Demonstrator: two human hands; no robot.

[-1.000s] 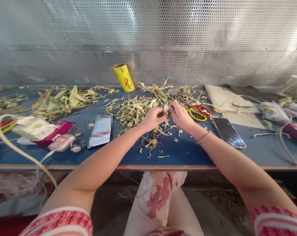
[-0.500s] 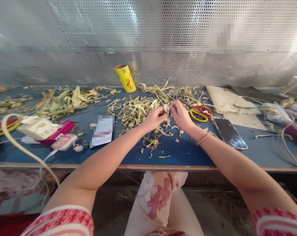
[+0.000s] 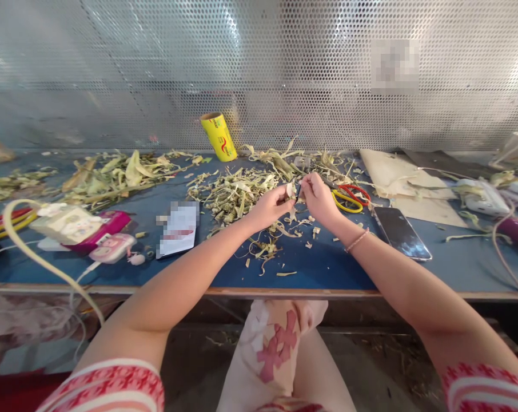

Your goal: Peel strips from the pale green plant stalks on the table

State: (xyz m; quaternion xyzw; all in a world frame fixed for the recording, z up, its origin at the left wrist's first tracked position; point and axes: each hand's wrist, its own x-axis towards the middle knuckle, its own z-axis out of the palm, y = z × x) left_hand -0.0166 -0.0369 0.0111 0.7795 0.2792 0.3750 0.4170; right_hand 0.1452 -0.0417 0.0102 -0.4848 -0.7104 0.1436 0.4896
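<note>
My left hand (image 3: 273,207) is closed in a pinch over the front of a heap of dried plant pieces (image 3: 228,197). A small pale plant piece (image 3: 289,190) shows at its fingertips. Just to the right, my right hand (image 3: 318,197) is also closed, thumb and forefinger pressed together. A short thin dark strip (image 3: 298,190) shows between the two hands; which fingers hold it I cannot tell. Scissors (image 3: 348,199) with red and yellow handles lie beside my right hand, their blades partly hidden. Pale scraps (image 3: 280,229) are scattered on the blue table (image 3: 233,269) below.
A yellow tube (image 3: 219,137) leans by the perforated metal wall (image 3: 280,68). A lit phone (image 3: 179,229) lies left, a dark phone (image 3: 401,233) right. Long dry leaves (image 3: 113,174) form another pile. Brown paper (image 3: 407,177), cables and a pink device (image 3: 113,246) lie farther out.
My right hand has moved slightly right and away from the left, so more of the dark strip shows between them. The left hand has stayed nearly in place.
</note>
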